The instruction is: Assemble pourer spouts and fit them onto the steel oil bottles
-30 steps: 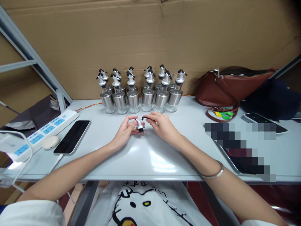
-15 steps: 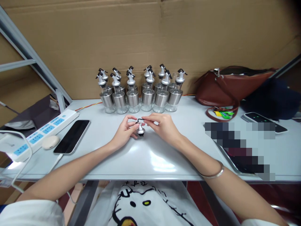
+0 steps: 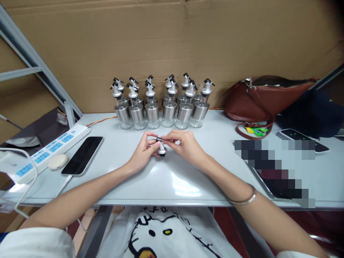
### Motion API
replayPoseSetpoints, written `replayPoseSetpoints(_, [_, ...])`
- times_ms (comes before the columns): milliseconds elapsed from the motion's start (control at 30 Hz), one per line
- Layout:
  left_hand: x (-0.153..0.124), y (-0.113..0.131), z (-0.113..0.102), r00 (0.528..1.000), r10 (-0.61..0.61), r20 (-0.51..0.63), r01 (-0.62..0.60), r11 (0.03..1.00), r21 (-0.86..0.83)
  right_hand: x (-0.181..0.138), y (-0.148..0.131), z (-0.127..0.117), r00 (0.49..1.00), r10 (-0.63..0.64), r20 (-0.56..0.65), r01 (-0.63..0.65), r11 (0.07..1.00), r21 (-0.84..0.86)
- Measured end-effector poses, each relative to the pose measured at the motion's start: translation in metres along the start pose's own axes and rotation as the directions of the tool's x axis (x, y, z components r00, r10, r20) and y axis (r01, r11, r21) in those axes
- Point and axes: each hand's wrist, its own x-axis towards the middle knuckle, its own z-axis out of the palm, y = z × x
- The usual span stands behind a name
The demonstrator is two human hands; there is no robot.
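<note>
Both hands meet at the middle of the pale grey table (image 3: 172, 182). My left hand (image 3: 143, 151) pinches a small silver pourer spout (image 3: 161, 149), holding it upright just above the tabletop. My right hand (image 3: 185, 144) pinches a small black lever cap (image 3: 159, 139) against the top of that spout. Behind the hands, several glass oil bottles (image 3: 161, 107) with steel sleeves and fitted spouts stand in a tight cluster against the cardboard wall.
A black phone (image 3: 83, 154) lies at the left on a cable, beside a white power strip (image 3: 48, 150) and a small white case (image 3: 57, 162). A brown leather bag (image 3: 263, 98) and another phone (image 3: 298, 137) sit at the right. A blurred patch covers the right front.
My right hand has brought the black lever cap down onto the top of the spout. My left hand has turned the spout more upright and closed its fingers around it.
</note>
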Motion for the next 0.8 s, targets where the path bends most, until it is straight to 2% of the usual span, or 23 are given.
replayPoseSetpoints(200, [-0.002,0.002,0.001,0.998,0.019,-0.063,-0.021,0.999,-0.028,0.0,-0.001,0.0,0.998,0.015,0.065,-0.014,1.0,-0.015])
replayPoseSetpoints(367, [-0.002,0.002,0.001,0.997,0.008,-0.077,-0.008,1.0,-0.007,0.002,-0.005,-0.003,0.991,0.08,0.112,-0.082,0.997,0.01])
replayPoseSetpoints(600, [-0.003,0.0,0.001,0.999,-0.025,-0.035,0.026,0.999,0.022,0.004,-0.009,-0.006,0.971,0.169,0.171,-0.176,0.984,0.028])
replayPoseSetpoints(800, [-0.003,-0.005,0.0,1.0,0.012,-0.015,-0.011,0.999,0.053,0.004,-0.01,-0.01,0.934,0.247,0.256,-0.27,0.961,0.059])
